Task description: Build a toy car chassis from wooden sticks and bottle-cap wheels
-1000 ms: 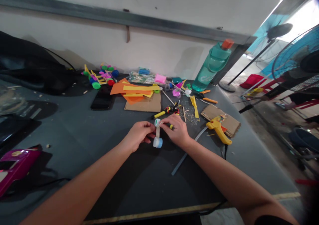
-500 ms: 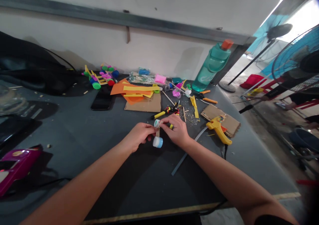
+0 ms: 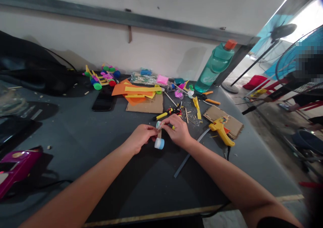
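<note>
Over the middle of the dark table, both hands hold a small craft piece made of a wooden stick with bottle caps on it. Its blue-and-white cap point(image 3: 159, 143) hangs at the lower end, and a smaller white-green cap sits near the top. My left hand point(image 3: 141, 138) is closed in a pinch on the piece from the left. My right hand point(image 3: 177, 131) pinches its upper part from the right; the exact contact is too small to make out. Just beyond my right hand lie yellow-and-black pliers point(image 3: 164, 115).
A yellow glue gun point(image 3: 220, 131) rests by cardboard point(image 3: 236, 122) on the right, near a clear strip point(image 3: 182, 166). Behind are coloured paper point(image 3: 123, 90), a phone point(image 3: 103, 99), cap toys point(image 3: 97, 86) and a teal bottle point(image 3: 210, 71). A magenta device point(image 3: 20, 169) stands left.
The lower blue-and-white cap has shifted very slightly left. Both hands keep almost the same pinching pose on the craft piece.
</note>
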`<state>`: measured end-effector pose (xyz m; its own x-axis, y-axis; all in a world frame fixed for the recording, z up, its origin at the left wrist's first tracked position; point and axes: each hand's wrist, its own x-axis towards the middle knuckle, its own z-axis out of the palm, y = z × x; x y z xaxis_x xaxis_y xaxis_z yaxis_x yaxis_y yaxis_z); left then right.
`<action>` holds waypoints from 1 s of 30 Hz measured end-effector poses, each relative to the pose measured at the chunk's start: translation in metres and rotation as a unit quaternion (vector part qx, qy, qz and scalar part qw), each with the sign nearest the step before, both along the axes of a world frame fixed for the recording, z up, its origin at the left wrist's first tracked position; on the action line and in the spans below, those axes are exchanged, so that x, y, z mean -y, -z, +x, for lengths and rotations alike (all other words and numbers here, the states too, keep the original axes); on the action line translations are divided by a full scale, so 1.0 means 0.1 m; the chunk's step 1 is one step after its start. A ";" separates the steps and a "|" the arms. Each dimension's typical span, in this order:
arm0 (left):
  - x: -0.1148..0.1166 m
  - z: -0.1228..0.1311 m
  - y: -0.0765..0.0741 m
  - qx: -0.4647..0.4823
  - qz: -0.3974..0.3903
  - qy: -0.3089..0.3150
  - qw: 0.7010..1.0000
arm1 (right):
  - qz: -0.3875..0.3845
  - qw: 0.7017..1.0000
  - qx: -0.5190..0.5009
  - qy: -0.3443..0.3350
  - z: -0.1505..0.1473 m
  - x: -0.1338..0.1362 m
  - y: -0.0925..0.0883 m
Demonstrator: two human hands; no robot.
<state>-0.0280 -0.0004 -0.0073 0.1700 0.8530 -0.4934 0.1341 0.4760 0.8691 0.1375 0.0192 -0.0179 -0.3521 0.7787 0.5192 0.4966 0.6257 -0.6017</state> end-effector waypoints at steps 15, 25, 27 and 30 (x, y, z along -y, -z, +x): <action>0.00 -0.01 0.04 0.001 0.007 0.004 1.000 | 0.014 1.000 0.002 0.012 0.00 0.00 0.06; 0.00 -0.02 0.04 0.035 -0.002 0.008 0.999 | 0.030 0.999 -0.013 0.013 0.02 0.01 0.07; -0.01 -0.03 0.03 0.044 -0.002 0.011 0.999 | 0.036 0.999 -0.019 0.020 0.03 0.02 0.06; -0.01 -0.04 0.03 0.050 -0.001 0.013 0.999 | 0.038 0.999 -0.020 0.024 0.03 0.03 0.06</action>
